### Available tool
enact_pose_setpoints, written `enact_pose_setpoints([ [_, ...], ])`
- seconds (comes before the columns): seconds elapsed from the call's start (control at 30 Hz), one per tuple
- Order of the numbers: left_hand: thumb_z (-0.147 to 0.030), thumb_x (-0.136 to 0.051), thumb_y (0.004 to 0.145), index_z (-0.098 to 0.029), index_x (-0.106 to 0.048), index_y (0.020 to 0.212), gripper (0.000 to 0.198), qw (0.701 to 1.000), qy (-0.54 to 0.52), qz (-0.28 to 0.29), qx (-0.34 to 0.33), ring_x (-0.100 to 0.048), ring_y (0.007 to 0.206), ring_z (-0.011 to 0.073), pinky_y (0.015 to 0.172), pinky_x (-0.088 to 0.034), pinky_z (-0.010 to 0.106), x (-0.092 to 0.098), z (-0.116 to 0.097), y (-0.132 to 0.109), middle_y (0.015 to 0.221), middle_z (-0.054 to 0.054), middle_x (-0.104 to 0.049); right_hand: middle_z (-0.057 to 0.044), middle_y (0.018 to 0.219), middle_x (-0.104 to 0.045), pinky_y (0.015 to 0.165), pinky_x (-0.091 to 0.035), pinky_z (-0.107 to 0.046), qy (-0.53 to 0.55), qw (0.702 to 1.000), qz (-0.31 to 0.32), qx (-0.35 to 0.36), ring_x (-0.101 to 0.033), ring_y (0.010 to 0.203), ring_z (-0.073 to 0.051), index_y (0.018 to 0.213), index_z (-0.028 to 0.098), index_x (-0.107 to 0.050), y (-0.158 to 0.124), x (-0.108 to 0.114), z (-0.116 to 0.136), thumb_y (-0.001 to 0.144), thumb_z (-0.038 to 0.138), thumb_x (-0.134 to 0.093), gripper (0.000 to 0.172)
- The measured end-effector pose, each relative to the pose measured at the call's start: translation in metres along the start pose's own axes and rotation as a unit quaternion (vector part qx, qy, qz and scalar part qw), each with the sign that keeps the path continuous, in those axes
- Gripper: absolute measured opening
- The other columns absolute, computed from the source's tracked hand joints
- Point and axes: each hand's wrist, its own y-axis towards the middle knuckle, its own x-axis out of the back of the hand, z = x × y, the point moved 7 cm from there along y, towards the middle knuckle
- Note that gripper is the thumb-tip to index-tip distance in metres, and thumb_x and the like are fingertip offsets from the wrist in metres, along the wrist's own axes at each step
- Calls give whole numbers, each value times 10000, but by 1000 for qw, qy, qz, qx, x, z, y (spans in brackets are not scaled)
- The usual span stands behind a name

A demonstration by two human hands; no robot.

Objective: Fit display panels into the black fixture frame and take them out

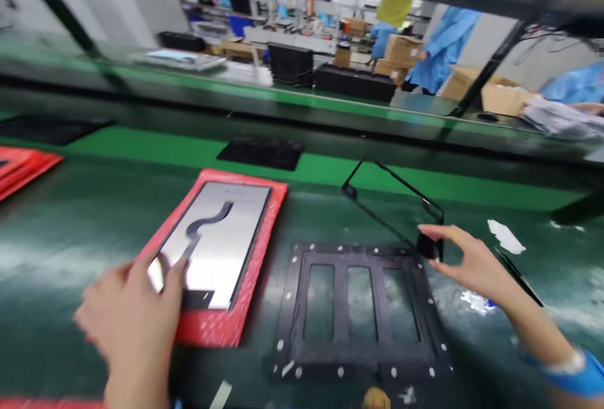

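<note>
A flat display panel [226,252] with a silvery back and a dark ribbon cable [207,223] lies on a red bubble-wrap sheet [221,330]. My left hand [136,314] grips the panel's left edge, fingers curled at the side and thumb over the surface. On the right, my right hand [467,264] pinches a small black block [426,245] between thumb and fingers. The block appears joined to a thin, angular black frame [391,173] reaching back over the table. Beneath it sits a flat black fixture [340,308] with three rectangular openings and pale round dots.
More red wrap [23,167] lies at the far left. A black mat [262,152] rests by the raised back ledge. A white scrap [506,236] and dark tweezers-like tool [521,278] lie right. Blue-clad people [446,44] and cardboard boxes [401,50] are beyond.
</note>
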Motion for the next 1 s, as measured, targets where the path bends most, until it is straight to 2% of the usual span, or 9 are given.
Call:
enact_pose_setpoints([
  [0.07,-552,-255,974,-66,-601,1293,676,996,83,43,-5,-523,1179,486,932,-415,578,-1,3,1,1223,279,-581,-52,1152,-734,878,-579,-416,-29,997,25,71,-698,1039,-250,1284,320,-645,-44,-12,20,821,264,-628,466],
  [0.13,-546,-324,977,-26,-567,1325,671,994,82,71,-34,-521,1207,455,992,-390,543,-1,3,6,1225,288,-572,-52,1171,-736,850,-592,-396,-46,989,47,135,-699,1049,-246,1286,333,-636,-77,-25,36,841,229,-595,459],
  [0.27,-545,-558,911,-109,-579,1272,567,996,46,68,-25,-527,1211,443,1004,-390,530,-4,14,18,1227,249,-600,-52,1149,-746,837,-595,-405,-72,975,74,196,-698,1026,-244,1272,322,-637,-107,-42,53,859,206,-557,437],
  [0.33,-540,-649,861,-140,-586,1237,553,998,21,60,-14,-535,1201,436,1000,-391,525,-8,19,22,1229,235,-617,-53,1145,-747,850,-587,-421,-89,969,87,211,-697,1019,-244,1256,313,-649,-110,-46,57,864,204,-548,419],
  [0.5,-504,-731,812,-112,-576,1217,585,998,-22,58,13,-557,1189,421,1021,-366,527,-15,25,28,1218,222,-643,-64,1164,-750,881,-566,-448,-119,959,110,231,-694,1026,-248,1232,289,-673,-109,-48,59,859,190,-534,409],
  [0.7,-455,-843,699,-133,-616,1090,555,996,-75,28,27,-569,1181,405,1030,-366,504,-1,22,31,1159,183,-669,-88,1195,-741,918,-550,-483,-133,959,128,214,-689,1072,-261,1283,266,-651,-109,-47,60,911,252,-517,396],
  [0.8,-456,-779,759,-108,-633,987,441,988,-145,46,25,-627,960,292,919,-447,442,6,20,29,966,106,-671,-82,1114,-760,903,-557,-478,-141,958,119,221,-706,1005,-252,1265,257,-656,-111,-45,62,931,258,-497,370],
  [0.9,-415,-744,790,-64,-592,939,410,957,-278,73,35,-549,702,143,786,-475,389,8,20,27,757,4,-567,-82,1092,-764,909,-557,-480,-139,960,113,217,-710,988,-253,1261,262,-665,-111,-44,63,935,265,-491,369],
  [1.0,-339,-769,763,-121,-537,913,352,923,-375,42,76,-500,631,94,748,-491,358,13,27,20,692,-46,-524,-76,1104,-763,904,-565,-470,-114,967,97,207,-713,1001,-251,1268,270,-663,-108,-43,69,952,280,-488,361],
])
